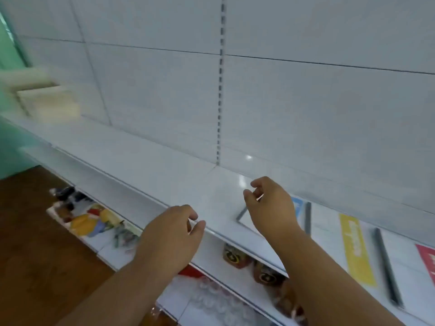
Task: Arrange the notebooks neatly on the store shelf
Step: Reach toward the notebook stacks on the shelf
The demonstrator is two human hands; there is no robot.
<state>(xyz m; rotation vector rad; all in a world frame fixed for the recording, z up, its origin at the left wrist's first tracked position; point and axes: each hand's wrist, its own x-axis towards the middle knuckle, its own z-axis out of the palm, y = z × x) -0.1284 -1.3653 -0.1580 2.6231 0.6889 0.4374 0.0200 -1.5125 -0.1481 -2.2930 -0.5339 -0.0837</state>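
Observation:
Three white notebooks lie flat side by side on the white shelf point(164, 175), at its right end. The nearest one has a blue band point(297, 205) and is partly hidden by my right hand point(270, 205), which hovers over its left edge with loosely curled fingers and holds nothing. Further right are a notebook with a yellow band point(355, 250) and one with a red band point(427, 260), cut off by the frame edge. My left hand point(171, 234) hangs over the shelf's front edge, fingers relaxed and empty.
The shelf's white back panel point(306, 102) has a slotted upright rail. A blurred cream object point(47, 100) sits at the far left. A lower shelf holds colourful packs point(94, 222) and brown round items point(235, 255). Wooden floor point(35, 255) lies to the left.

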